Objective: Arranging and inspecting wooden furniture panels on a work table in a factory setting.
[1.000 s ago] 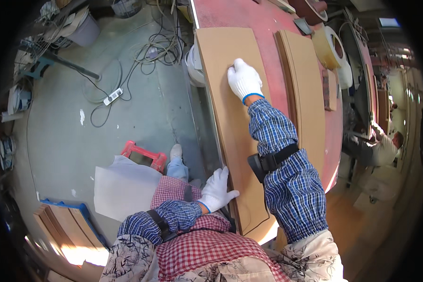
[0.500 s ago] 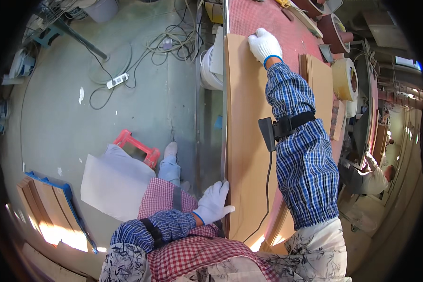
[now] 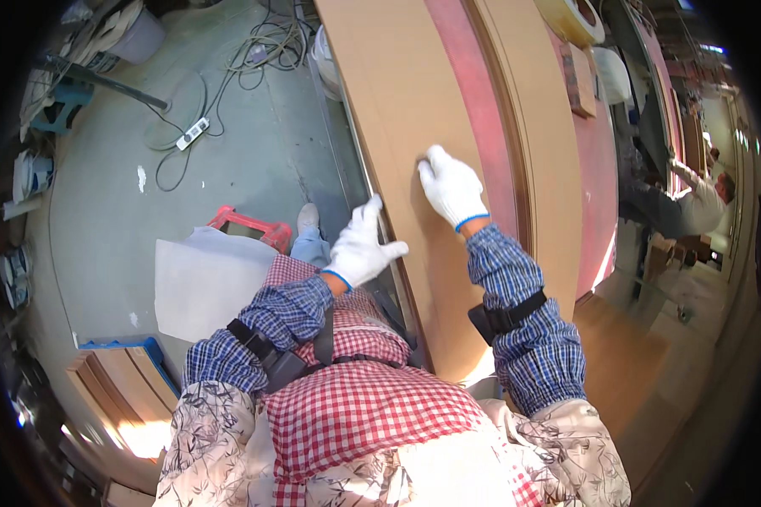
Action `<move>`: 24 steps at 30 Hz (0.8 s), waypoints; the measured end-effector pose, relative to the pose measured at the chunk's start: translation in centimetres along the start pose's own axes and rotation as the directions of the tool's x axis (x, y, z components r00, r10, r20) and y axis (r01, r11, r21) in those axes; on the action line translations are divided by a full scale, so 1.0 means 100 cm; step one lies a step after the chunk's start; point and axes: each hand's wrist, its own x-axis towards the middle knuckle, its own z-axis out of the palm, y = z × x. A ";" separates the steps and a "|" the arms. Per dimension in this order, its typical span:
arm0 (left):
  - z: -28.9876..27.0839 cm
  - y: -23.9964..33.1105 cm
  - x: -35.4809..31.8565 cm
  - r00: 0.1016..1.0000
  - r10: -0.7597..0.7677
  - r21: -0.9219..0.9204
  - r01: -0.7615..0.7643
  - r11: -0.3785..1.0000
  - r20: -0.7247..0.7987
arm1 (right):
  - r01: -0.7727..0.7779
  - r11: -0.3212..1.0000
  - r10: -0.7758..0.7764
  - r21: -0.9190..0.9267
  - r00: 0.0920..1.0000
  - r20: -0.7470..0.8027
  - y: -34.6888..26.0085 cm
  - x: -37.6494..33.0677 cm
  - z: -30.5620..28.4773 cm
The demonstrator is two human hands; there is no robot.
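A long brown board (image 3: pixel 389 76) lies along the left edge of a red-topped workbench (image 3: pixel 596 182). My right hand (image 3: pixel 452 188), in a white knit glove with a blue cuff, is on the board's surface with its fingers curled closed. A small dark spot shows at its fingertips, but what they hold, if anything, is too small to make out. At the board's left edge is my left hand (image 3: pixel 360 247), gloved the same way. Its fingers are stretched out and its thumb is spread toward the board. Further right on the bench lies a second brown board (image 3: pixel 537 118) with a grooved edge.
A yellowish roll (image 3: pixel 573 19) and a small block (image 3: pixel 578 80) sit at the bench's far right. On the floor to the left are a white power strip (image 3: pixel 193 133), tangled cables, a red stool (image 3: pixel 254 225) and a white sheet (image 3: pixel 216 283). Another person (image 3: pixel 702 203) works at far right.
My right hand has come back along the board from its far end, toward me. My left hand remains by the left edge. The view has shifted, so the boards appear slanted.
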 end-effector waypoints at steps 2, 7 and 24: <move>-0.013 0.015 0.005 0.996 -0.083 0.016 0.083 0.996 0.044 | -0.061 0.998 0.062 -0.031 0.998 0.018 0.024 -0.062 0.010; -0.023 -0.009 0.028 0.995 -0.096 0.067 0.097 0.993 -0.019 | -0.255 0.966 0.244 0.047 0.956 0.163 0.059 -0.197 0.031; -0.038 -0.018 0.056 0.995 -0.074 -0.034 0.077 0.996 0.071 | -0.419 0.897 0.439 0.141 0.883 -0.166 0.082 -0.472 0.106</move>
